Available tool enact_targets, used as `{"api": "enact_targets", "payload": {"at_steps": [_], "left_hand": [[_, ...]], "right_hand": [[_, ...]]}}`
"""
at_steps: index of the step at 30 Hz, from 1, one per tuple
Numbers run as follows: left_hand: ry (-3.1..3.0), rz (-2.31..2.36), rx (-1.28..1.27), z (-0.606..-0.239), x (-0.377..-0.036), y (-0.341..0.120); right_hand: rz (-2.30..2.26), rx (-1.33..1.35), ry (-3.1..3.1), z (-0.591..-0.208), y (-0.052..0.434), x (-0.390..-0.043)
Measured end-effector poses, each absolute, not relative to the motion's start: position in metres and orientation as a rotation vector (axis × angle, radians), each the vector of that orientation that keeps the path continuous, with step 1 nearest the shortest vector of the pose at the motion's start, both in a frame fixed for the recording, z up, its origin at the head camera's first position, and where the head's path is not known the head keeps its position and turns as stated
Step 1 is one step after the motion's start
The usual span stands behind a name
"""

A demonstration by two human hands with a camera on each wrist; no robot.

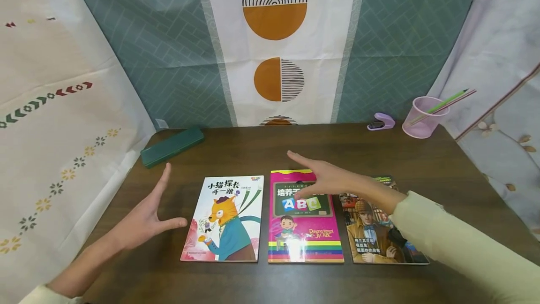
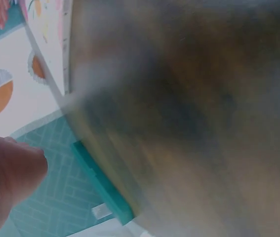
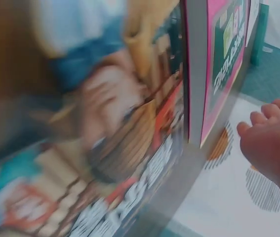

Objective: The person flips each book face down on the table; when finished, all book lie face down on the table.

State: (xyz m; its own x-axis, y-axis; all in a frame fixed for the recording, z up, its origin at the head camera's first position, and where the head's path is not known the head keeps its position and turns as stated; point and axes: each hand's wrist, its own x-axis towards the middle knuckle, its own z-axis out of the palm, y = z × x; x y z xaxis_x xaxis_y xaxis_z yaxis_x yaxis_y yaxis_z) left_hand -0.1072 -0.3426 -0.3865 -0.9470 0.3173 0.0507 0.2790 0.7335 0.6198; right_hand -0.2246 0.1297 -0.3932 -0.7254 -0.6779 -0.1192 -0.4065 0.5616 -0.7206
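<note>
On the dark counter point(image 1: 379, 158), the head view shows three books in a row: cat book point(image 1: 223, 219), pink book point(image 1: 304, 219), detective book point(image 1: 381, 229). The right hand point(image 1: 326, 179) hovers over the pink one, fingers spread, holding nothing; the left hand point(image 1: 145, 217) hangs open near the cat book. Thin, glossy paperbacks probably slip and bend; take an edge. Left wrist view: a blurred counter and one green case point(image 2: 102, 185). Right wrist view: blurred covers, loosely curled fingers point(image 3: 263, 121).

3 books point(image 1: 305, 217) (flat), 1 stapler point(image 1: 381, 121)
</note>
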Motion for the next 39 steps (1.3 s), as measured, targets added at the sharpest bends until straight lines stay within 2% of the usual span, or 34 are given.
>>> {"api": "enact_targets", "payload": {"at_steps": [17,26,39], "left_hand": [[2.781,1.031,0.560,-0.425,-0.086,-0.334],[2.748,0.964,0.642,-0.438,-0.071,-0.329],[2.761,0.831,0.703,-0.439,-0.070,-0.327]], "right_hand": [[-0.811,-1.028,2.368,-0.411,0.051,-0.260],[-0.789,-1.112,2.333,-0.413,0.033,-0.269],[-0.929,-1.130,2.320,-0.420,0.028,-0.270]]}}
